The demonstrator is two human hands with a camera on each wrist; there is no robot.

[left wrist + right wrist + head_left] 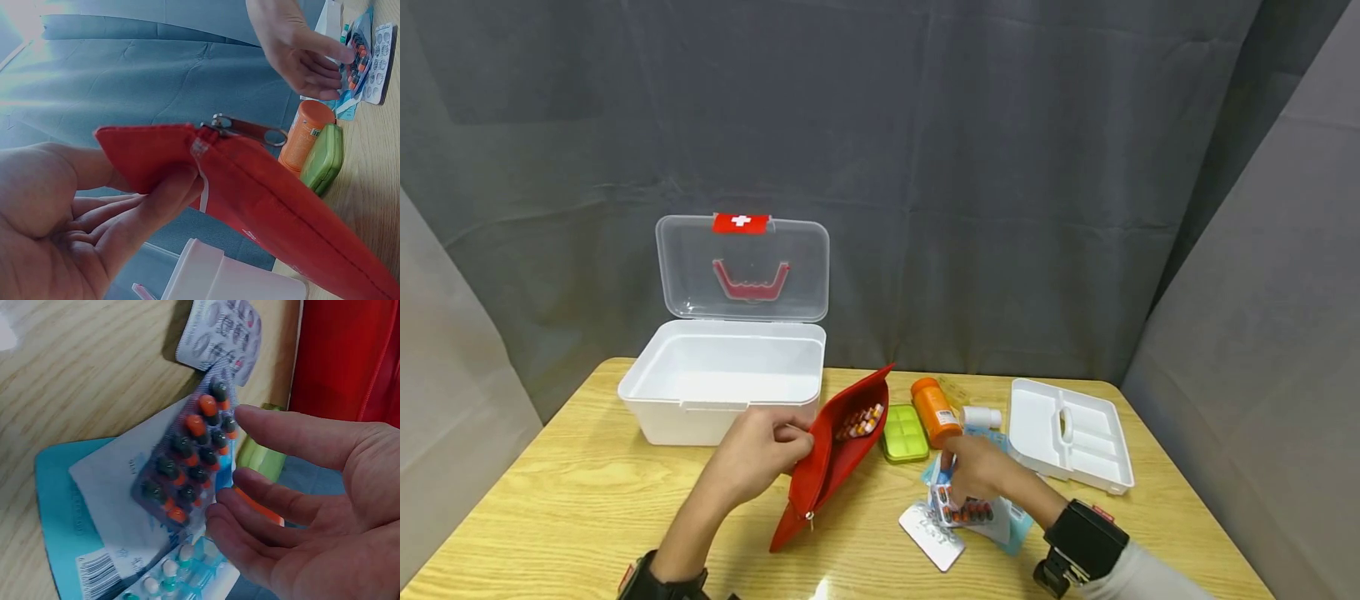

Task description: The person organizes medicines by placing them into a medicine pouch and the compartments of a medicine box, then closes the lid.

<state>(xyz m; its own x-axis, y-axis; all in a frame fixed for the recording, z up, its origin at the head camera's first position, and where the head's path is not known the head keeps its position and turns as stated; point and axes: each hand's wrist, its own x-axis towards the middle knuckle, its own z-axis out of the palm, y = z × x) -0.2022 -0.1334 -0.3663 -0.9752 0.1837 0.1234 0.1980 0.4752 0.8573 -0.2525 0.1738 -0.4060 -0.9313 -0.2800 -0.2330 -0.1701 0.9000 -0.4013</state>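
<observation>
Left of the red pouch point(831, 454), at the back of the wooden counter point(572, 492), stands a white first-aid box point(722, 379) with its clear lid point(742, 268) raised upright. The left hand point(760, 454) pinches the pouch's upper edge between thumb and fingers, a narrow grip closed on the fabric, so that the pouch stands tilted with its mouth gaping; a sheet of orange and white capsules point(860, 422) shows inside it. The zipper pull point(247, 129) sits at the pouch's near corner. Just right of the pouch lies a green pill case point(904, 433), and beside that an orange bottle point(935, 410) on its side, then a small white bottle point(981, 416). Nearer than these, right of the pouch, the right hand point(977, 468) holds a blister pack of dark and orange capsules point(190, 459) with lightly curled fingers point(294, 434), over a blue-edged leaflet point(94, 506). A silver blister pack point(931, 536) lies flat nearby. Farthest right of the pouch rests a white tray insert point(1069, 433).
</observation>
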